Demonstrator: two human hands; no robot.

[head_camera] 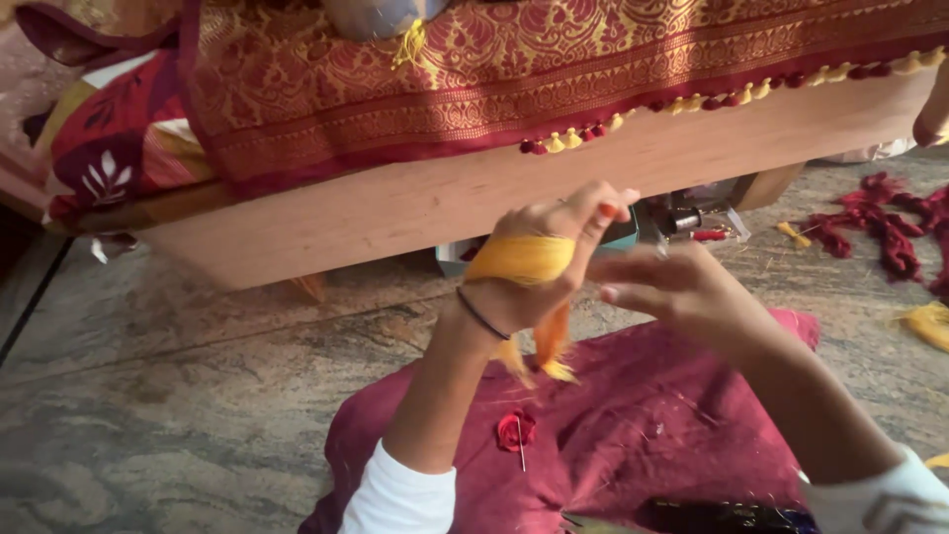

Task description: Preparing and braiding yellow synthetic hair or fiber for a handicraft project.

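Observation:
My left hand (554,247) is raised in front of me with a band of yellow thread (522,259) wound around it; two loose yellow ends hang below the palm. My right hand (672,289) sits just right of it, fingers pointing left toward the wound thread, pinching something too thin to make out. Below the hands lies a maroon cloth (633,425) on the floor, with a small red thread rosette (515,429) and a needle beside it.
A wooden bed frame (474,193) runs across the top, draped with a maroon and gold sari (514,79) edged in small red and yellow tassels. Red thread scraps (890,232) and yellow thread bits lie on the stone floor at right. A dark object lies at the bottom edge.

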